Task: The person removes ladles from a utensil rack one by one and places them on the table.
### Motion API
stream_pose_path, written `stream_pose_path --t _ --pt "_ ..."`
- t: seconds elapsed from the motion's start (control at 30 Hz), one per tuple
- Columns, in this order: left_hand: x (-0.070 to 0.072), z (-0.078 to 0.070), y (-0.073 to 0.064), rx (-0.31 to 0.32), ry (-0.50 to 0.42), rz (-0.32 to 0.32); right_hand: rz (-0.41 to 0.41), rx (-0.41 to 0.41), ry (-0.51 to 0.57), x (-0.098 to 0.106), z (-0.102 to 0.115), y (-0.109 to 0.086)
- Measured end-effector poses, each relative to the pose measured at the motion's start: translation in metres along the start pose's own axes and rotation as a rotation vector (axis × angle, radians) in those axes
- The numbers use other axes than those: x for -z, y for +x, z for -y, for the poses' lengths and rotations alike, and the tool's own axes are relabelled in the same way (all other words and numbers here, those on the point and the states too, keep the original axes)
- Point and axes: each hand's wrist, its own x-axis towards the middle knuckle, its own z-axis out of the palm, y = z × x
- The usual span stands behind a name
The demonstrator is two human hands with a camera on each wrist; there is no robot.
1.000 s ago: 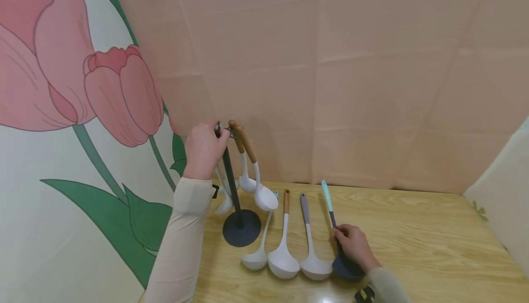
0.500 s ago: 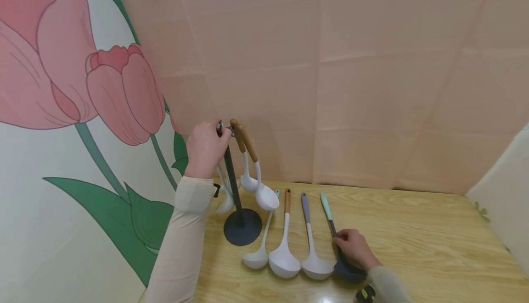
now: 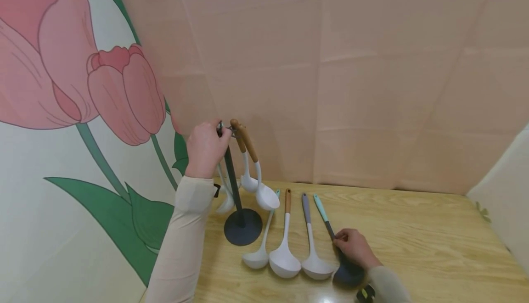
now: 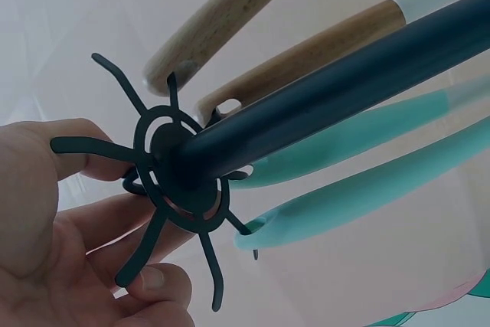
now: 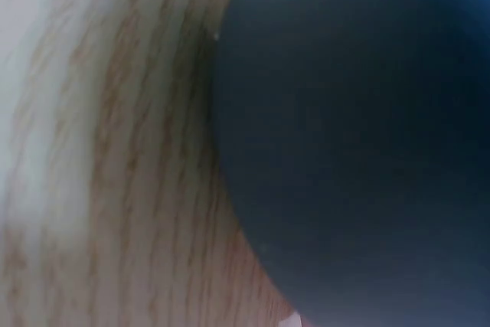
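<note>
Pink cloth (image 3: 380, 92) hangs behind the wooden tabletop (image 3: 434, 238). The left hand (image 3: 208, 149) pinches the top of a black ladle stand (image 3: 243, 234), likely so it won't tip. Just right of that hand, two wooden-handled ladles (image 3: 267, 197) hang from hooks by the holes in their handles. The right hand (image 3: 354, 246) pinches the stem of a dark ladle (image 3: 349, 276); I can't tell if its bowl touches the tabletop. Between the hands, three white ladles (image 3: 284, 264) lie in a row, handles pointing away, maybe so each is easy to grab
</note>
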Motion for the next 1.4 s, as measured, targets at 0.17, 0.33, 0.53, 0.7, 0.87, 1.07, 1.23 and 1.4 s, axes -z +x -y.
stream_pose_path --t 0.17,0.33,0.53,0.7,0.87,1.07,1.23,1.4 --pt "0.0001 -0.0005 -0.0006 -0.005 -0.005 -0.001 -0.010 -0.028 -0.082 0.0042 0.0007 -0.0041" --pt "-0.0001 -0.0004 -0.0006 -0.002 -0.005 -0.004 -0.007 -0.062 -0.114 0.0063 -0.0009 -0.0074" --pt "0.0004 -0.0002 -0.0006 0.004 -0.004 -0.002 0.002 -0.072 -0.105 0.0046 -0.0013 -0.0052" --pt "0.0015 -0.0015 -0.0011 0.011 -0.008 0.010 0.010 -0.098 -0.102 0.0029 0.0016 -0.0043" --pt "0.0016 -0.0011 -0.0012 0.008 -0.012 0.008 0.008 -0.112 -0.104 -0.0001 0.0035 -0.0031" --pt "0.0026 -0.0015 -0.0003 0.010 0.001 0.017 0.011 -0.144 -0.096 -0.0015 0.0060 -0.0017" --pt "0.0033 -0.0016 0.0001 0.012 0.019 0.022 -0.005 -0.151 -0.094 -0.0021 0.0073 -0.0031" --pt "0.0045 -0.0021 0.0005 0.019 0.035 0.025 -0.014 -0.153 -0.101 -0.0021 0.0079 -0.0034"
